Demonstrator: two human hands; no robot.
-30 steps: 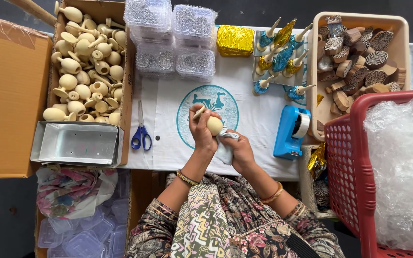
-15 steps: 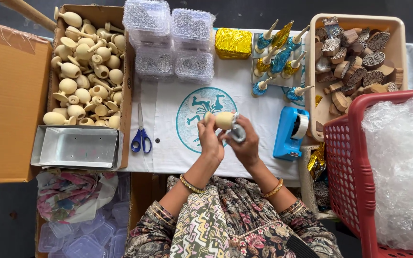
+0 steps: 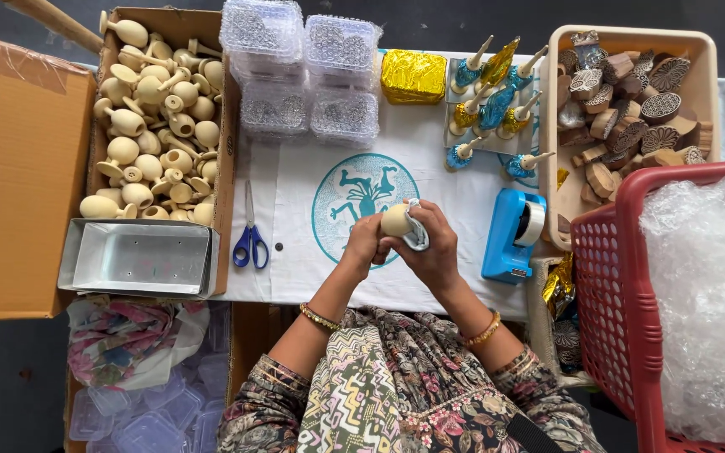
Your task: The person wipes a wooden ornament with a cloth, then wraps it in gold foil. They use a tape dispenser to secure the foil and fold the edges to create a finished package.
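I read both hands at the centre of the white cloth (image 3: 295,252), over its round teal print (image 3: 354,197). The left hand (image 3: 364,245) is closed around the lower part of a small unpainted wooden pot (image 3: 395,220), which sits between the two hands. The right hand (image 3: 434,247) is closed on a light blue-grey strip (image 3: 417,235), possibly tape or cloth; the view is too small to confirm which, and it lies against the pot's right side. At 9 o'clock from the hands lie blue-handled scissors (image 3: 250,239); at 3 o'clock stands a blue tape dispenser (image 3: 513,235); at 10 o'clock is a cardboard box (image 3: 226,151) of matching bare wooden pots; at 1 o'clock are painted pieces (image 3: 492,105). Risk, in my judgement: the pot is smooth and rounded, so a loose left grip could let it turn or slip, and uneven pull on the strip could wrinkle or misplace it.
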